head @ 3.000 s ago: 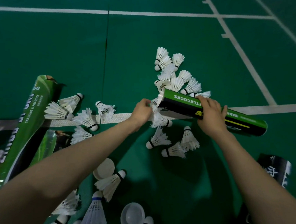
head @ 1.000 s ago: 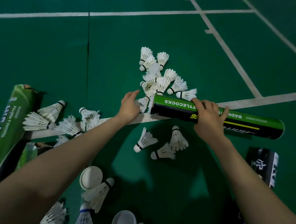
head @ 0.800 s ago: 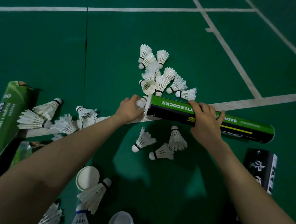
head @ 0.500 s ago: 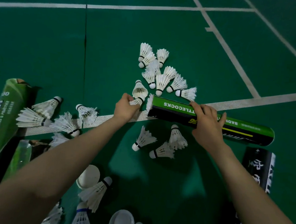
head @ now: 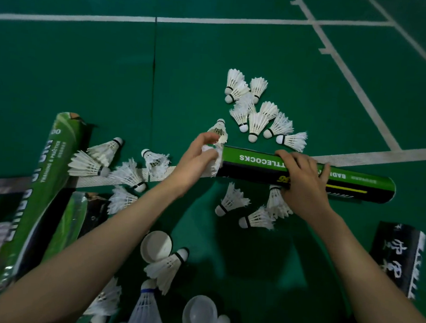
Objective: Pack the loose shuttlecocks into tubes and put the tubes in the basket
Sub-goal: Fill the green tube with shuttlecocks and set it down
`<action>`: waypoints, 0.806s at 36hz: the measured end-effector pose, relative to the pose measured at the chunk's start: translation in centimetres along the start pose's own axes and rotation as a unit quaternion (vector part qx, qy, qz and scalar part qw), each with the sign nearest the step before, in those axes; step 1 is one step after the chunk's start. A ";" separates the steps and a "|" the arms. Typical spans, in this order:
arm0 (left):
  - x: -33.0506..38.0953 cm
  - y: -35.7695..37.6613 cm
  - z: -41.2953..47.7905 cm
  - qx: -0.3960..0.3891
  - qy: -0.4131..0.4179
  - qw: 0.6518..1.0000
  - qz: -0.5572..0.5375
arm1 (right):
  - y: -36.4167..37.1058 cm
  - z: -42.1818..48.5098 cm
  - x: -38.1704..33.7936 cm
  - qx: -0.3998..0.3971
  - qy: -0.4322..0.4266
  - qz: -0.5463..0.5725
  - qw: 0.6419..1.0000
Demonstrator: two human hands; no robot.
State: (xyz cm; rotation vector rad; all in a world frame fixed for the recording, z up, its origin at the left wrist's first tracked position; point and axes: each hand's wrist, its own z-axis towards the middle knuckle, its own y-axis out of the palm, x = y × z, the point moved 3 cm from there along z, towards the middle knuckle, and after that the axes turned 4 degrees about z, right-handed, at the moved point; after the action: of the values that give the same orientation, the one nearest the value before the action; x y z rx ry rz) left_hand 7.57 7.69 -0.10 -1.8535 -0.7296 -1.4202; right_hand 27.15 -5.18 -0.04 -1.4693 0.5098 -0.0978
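nearest, loose shuttlecocks (head: 165,270) lie on the green floor (head: 87,78): featherlight, easily crushed, best pinched at the cork. beyond, the right hand (head: 302,184) clamps the stiff green tube (head: 306,173) mid-length, and the left hand (head: 197,158) pinches a shuttlecock (head: 213,159) at its mouth.

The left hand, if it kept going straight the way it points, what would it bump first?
Probably the open end of the green and black cardboard shuttlecock tube. The left hand points right at it, holding a white feather shuttlecock at its mouth.
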 end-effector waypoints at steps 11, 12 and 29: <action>-0.2 2.3 0.1 0.021 -0.024 0.997 -0.074 | -0.6 0.1 -1.2 0.023 -0.024 -0.021 0.999; -0.3 2.8 0.4 0.018 -0.025 0.997 -0.077 | -0.5 0.2 -1.3 0.026 -0.025 -0.022 0.999; -4.8 0.5 9.8 -0.008 -0.103 0.914 0.391 | 1.8 2.0 1.8 -0.005 0.042 -0.031 0.999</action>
State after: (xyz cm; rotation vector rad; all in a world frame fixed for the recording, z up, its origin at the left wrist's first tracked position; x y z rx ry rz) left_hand 12.57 14.98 -6.50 -1.9906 -0.0204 -0.7158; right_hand 29.11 -3.80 -2.22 -1.4951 0.5341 -0.2071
